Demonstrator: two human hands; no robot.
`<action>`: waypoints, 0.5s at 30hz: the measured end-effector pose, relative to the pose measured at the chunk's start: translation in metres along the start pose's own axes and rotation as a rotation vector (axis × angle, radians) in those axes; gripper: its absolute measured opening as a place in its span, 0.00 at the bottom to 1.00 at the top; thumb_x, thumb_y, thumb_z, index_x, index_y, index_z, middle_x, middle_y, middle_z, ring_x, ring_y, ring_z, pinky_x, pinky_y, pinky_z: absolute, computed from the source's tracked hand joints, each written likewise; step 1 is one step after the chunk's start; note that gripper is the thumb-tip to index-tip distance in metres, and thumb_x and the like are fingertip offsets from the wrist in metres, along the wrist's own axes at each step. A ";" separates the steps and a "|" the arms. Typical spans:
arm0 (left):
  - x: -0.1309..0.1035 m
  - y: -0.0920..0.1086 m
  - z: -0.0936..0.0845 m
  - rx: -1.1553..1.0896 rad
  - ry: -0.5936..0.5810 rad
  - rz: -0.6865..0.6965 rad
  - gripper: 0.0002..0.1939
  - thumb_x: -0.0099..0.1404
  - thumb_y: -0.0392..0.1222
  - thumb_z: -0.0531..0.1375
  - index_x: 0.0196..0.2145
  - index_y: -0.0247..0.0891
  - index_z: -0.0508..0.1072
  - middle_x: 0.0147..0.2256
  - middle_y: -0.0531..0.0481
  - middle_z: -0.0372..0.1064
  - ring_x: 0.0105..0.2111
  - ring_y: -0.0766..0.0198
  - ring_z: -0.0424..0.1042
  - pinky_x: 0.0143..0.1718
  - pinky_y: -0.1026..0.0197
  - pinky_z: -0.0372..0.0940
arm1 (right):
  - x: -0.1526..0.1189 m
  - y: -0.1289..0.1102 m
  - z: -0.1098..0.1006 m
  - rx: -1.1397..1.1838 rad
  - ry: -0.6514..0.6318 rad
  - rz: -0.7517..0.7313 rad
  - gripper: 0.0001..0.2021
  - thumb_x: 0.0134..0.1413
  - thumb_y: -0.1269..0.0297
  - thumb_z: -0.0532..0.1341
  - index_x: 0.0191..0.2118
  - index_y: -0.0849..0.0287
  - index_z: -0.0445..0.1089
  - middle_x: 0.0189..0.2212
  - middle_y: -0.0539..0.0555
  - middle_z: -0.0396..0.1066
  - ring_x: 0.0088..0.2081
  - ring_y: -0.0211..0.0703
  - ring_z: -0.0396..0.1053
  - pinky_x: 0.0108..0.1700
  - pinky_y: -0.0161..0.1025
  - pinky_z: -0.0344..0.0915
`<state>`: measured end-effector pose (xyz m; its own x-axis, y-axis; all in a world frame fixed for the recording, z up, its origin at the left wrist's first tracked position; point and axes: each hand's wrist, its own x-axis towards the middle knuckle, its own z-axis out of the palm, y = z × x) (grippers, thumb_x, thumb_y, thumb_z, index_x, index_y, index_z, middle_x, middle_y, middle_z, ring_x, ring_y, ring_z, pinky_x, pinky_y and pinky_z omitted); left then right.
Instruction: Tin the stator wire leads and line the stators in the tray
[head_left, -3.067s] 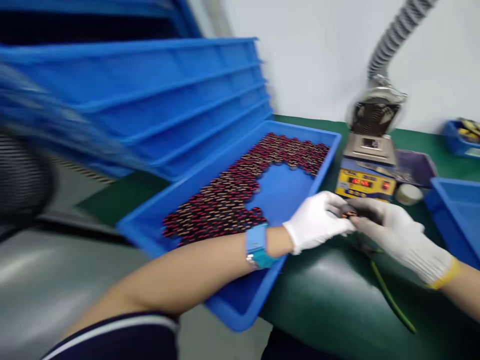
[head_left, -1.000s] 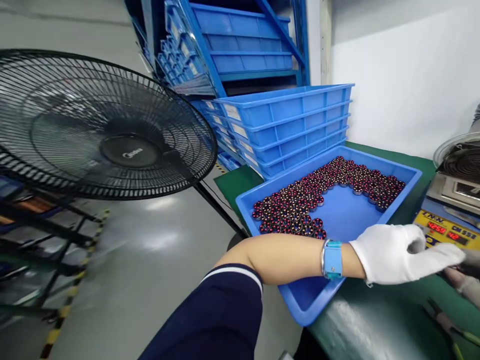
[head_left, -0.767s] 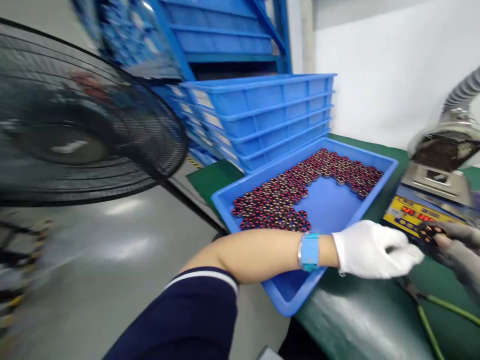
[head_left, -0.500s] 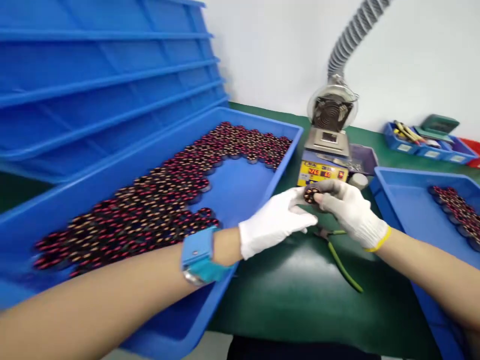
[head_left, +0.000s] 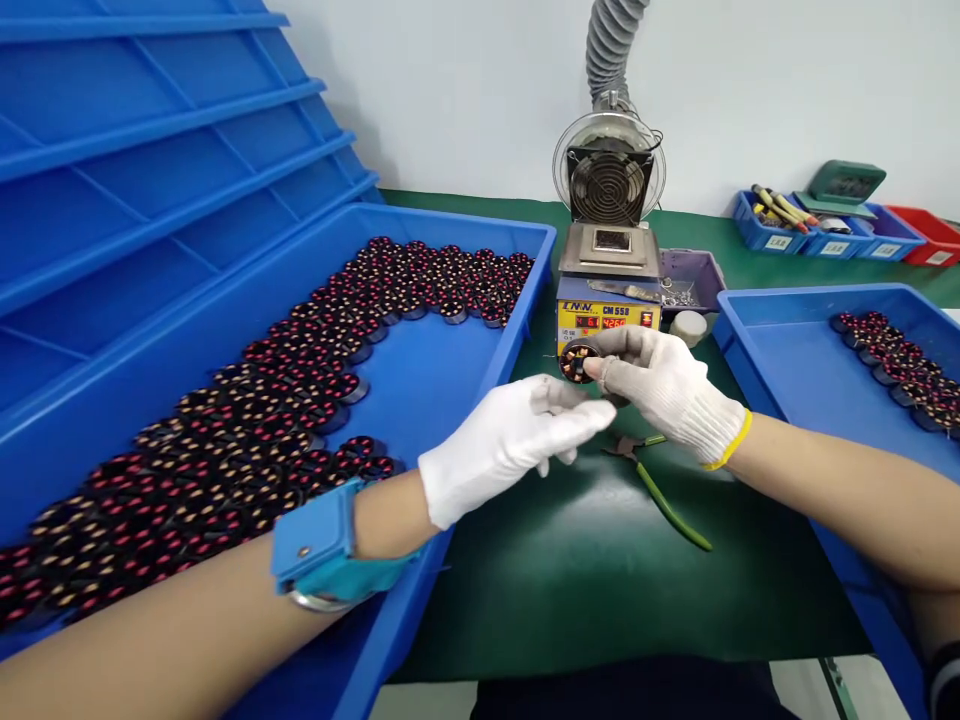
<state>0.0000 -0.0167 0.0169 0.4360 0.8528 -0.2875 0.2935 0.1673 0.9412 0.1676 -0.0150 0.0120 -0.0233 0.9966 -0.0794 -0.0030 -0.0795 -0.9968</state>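
Note:
A round black motor stator with copper windings faces me above the green mat. My right hand, in a white knit glove with a yellow cuff and bare fingertips, pinches its right edge between thumb and fingers. Just below and left of it is my left hand, also white-gloved, its fingers stretched out and holding nothing I can see. Whether its fingertips touch the stator I cannot tell. Green-handled cutting pliers lie on the mat below my right hand. Behind the stator stands a yellow-fronted solder pot with a red digital display.
On the left, a large blue tray holds many stators, beside stacked blue trays. Another blue tray with stators is at right. A fume fan with a grey hose, a purple bin and small tool bins stand behind.
My view has shifted right, so things appear further left. The stator now shows its face more fully in my right hand. My left hand's fingers have dropped slightly below it.

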 end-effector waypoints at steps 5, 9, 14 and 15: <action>-0.002 0.000 0.000 -0.086 0.159 0.072 0.15 0.59 0.50 0.62 0.28 0.34 0.70 0.22 0.49 0.72 0.16 0.69 0.66 0.15 0.67 0.56 | -0.001 0.007 0.002 -0.037 -0.007 -0.124 0.11 0.45 0.66 0.67 0.37 0.61 0.71 0.34 0.51 0.75 0.34 0.38 0.73 0.37 0.35 0.72; -0.009 0.001 -0.013 -0.084 0.468 0.321 0.11 0.59 0.47 0.62 0.29 0.36 0.71 0.20 0.54 0.69 0.16 0.69 0.66 0.16 0.66 0.57 | 0.000 0.005 0.002 -0.100 0.043 -0.150 0.12 0.44 0.66 0.67 0.37 0.61 0.71 0.34 0.52 0.75 0.34 0.39 0.74 0.37 0.36 0.73; 0.002 -0.007 -0.012 0.165 0.344 0.349 0.15 0.64 0.52 0.58 0.29 0.37 0.69 0.22 0.54 0.69 0.20 0.68 0.68 0.21 0.65 0.60 | -0.007 0.002 -0.004 -0.168 0.039 -0.213 0.11 0.45 0.63 0.66 0.38 0.60 0.72 0.35 0.53 0.76 0.36 0.43 0.75 0.39 0.39 0.74; 0.002 -0.009 -0.008 0.198 0.296 0.339 0.15 0.65 0.51 0.58 0.29 0.38 0.69 0.22 0.54 0.69 0.20 0.68 0.68 0.22 0.64 0.61 | -0.010 0.004 -0.006 -0.219 0.044 -0.226 0.11 0.45 0.63 0.66 0.38 0.59 0.72 0.35 0.53 0.76 0.37 0.44 0.75 0.40 0.41 0.74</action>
<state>-0.0085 -0.0120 0.0096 0.2827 0.9518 0.1189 0.3452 -0.2166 0.9132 0.1736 -0.0253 0.0091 -0.0037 0.9888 0.1491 0.2119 0.1464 -0.9663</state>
